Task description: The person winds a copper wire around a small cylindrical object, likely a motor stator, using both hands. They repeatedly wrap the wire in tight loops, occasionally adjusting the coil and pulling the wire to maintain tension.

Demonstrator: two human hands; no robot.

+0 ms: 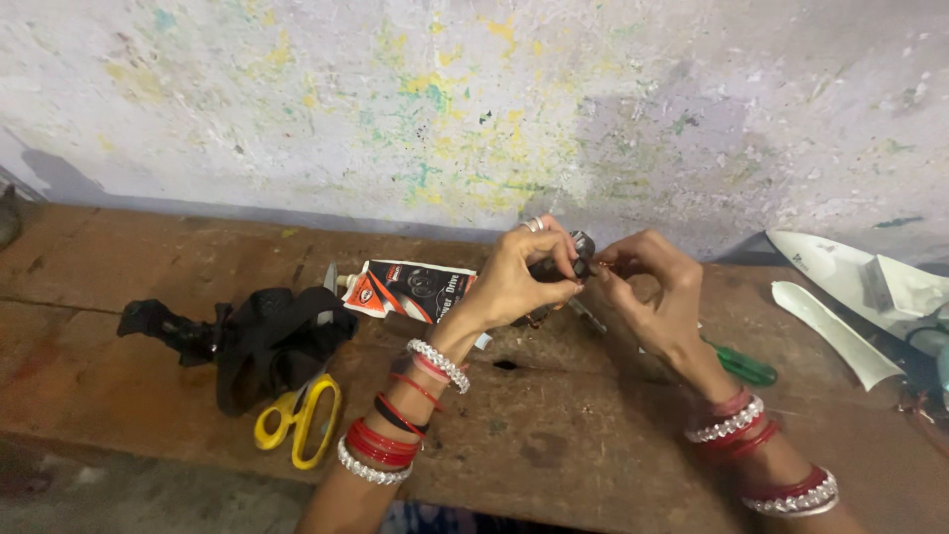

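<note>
Both hands meet above the wooden bench (554, 435), just in front of the paint-spattered wall. My left hand (519, 277) pinches a small dark part (565, 265) between thumb and fingers. My right hand (657, 292) touches the same part from the right with its fingertips; thin reddish wire seems to run from it, but this is too small to be sure. Red and silver bangles sit on both wrists. Most of the part is hidden by my fingers.
A black, white and orange tube (410, 290) lies left of the hands. Yellow-handled scissors (297, 415) and a black strap with a mount (247, 336) lie further left. A green-handled screwdriver (741, 366) lies to the right, and white plastic shells (840, 316) at the far right.
</note>
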